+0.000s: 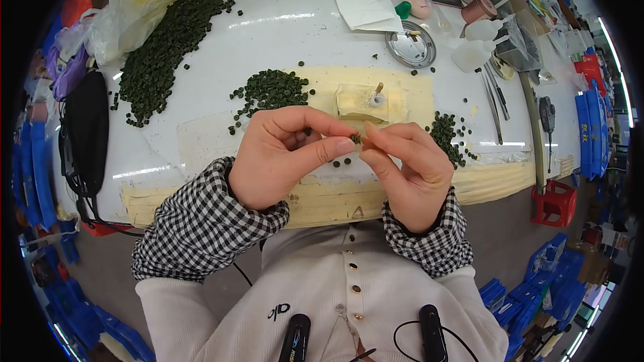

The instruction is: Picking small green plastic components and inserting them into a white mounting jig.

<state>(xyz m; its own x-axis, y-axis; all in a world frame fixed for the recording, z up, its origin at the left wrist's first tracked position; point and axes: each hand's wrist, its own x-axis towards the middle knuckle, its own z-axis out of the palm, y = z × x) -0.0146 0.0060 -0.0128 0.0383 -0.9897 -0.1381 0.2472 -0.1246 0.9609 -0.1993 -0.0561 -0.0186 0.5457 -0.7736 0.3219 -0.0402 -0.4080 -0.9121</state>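
Left hand (278,151): grip pinched on small dark-green piece (356,139). Right hand (417,171): fingertips just beside; cannot tell whether clamped. Similar pieces (275,89) heaped on counter (282,33).

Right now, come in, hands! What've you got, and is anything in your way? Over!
Left hand: pinching small green piece. Right hand: fingertips close beside it, grip unclear. Yellow block just beyond, not between hands. Over.
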